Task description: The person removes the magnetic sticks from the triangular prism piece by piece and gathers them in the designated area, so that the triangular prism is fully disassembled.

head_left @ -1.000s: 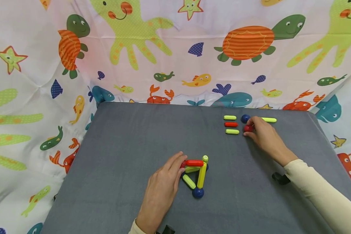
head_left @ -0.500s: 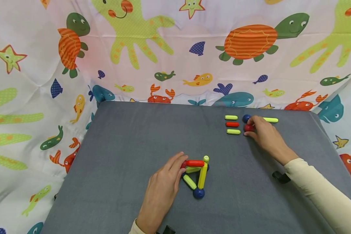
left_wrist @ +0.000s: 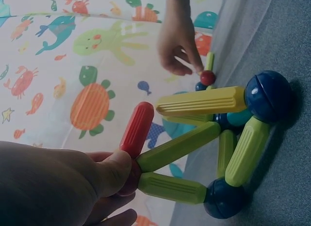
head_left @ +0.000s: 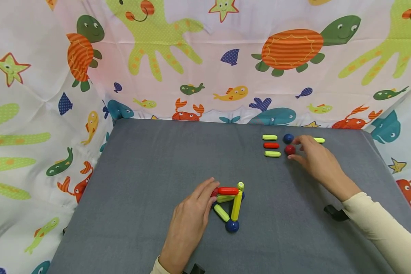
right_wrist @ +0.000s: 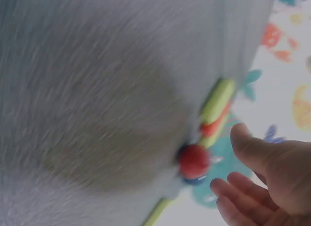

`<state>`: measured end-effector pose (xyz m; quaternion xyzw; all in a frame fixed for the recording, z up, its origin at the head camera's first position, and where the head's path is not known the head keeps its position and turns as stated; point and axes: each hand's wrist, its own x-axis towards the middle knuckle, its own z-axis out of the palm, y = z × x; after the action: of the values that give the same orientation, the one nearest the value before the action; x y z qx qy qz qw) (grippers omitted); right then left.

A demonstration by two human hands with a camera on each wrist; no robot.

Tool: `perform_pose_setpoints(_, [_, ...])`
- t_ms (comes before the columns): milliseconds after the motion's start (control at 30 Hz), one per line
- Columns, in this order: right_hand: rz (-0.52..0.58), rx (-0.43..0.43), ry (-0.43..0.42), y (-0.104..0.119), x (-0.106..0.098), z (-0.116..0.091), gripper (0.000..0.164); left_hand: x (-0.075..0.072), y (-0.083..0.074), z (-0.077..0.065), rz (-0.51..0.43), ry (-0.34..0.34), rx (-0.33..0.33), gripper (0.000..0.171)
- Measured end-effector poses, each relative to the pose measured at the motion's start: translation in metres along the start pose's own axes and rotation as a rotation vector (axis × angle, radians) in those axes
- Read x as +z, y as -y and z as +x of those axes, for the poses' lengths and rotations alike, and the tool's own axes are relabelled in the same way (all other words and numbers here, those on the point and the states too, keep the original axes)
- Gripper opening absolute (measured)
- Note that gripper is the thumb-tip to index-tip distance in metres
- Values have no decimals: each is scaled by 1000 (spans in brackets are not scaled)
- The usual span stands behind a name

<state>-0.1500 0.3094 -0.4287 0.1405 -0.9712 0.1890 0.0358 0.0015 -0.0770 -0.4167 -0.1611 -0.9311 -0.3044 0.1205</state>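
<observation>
Frame (head_left: pixel 236 205) sits near the lower middle of the grey cloth (head_left: pixel 140 171), left hand (head_left: pixel 188 220) at its eight o'clock. From the left wrist we see that hand's thumb and fingers pinching the corner red ball (left_wrist: pixel 130 180), steadying things. Off that ball a red stick (left_wrist: pixel 137 126) points up, its far end just beside the free end of the yellow stick (left_wrist: pixel 201 102); we see no ball joining them.

Loose red ball (head_left: pixel 289 149) lies on the cloth at the frame's two o'clock, well apart. Right hand (head_left: pixel 320 163) is at the ball's four o'clock, thumb and index spread about it, no grip; whether the thumb touches, we can't tell. Blue ball (head_left: pixel 288 138) at its twelve; upper green stick (head_left: pixel 270 137), spare red stick (head_left: pixel 271 145) and lower green stick (head_left: pixel 272 154) stacked around nine; far green stick (head_left: pixel 319 140) near three, partly hidden.

Step, we judge: fetching a joint piece while the frame is held. Next move calls for thumb and index to close on a ball without knocking its neighbour, left pinch kept firm.
</observation>
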Motion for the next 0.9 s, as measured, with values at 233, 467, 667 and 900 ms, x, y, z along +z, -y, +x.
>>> perform_pose_setpoints(233, [68,-254,-26,57,-4,-24,52,-1,-1,-1,0,7,3,41])
perform_pose_setpoints(467, [188,-361,128,106,18,-42,53,-1,0,0,2,6,1,40])
perform_pose_setpoints(667, [242,-378,205,124,41,-42,55,-1,0,1,15,12,-7,40])
perform_pose_setpoints(900, [285,-433,197,132,54,-41,39,0,-1,1,16,6,5,39])
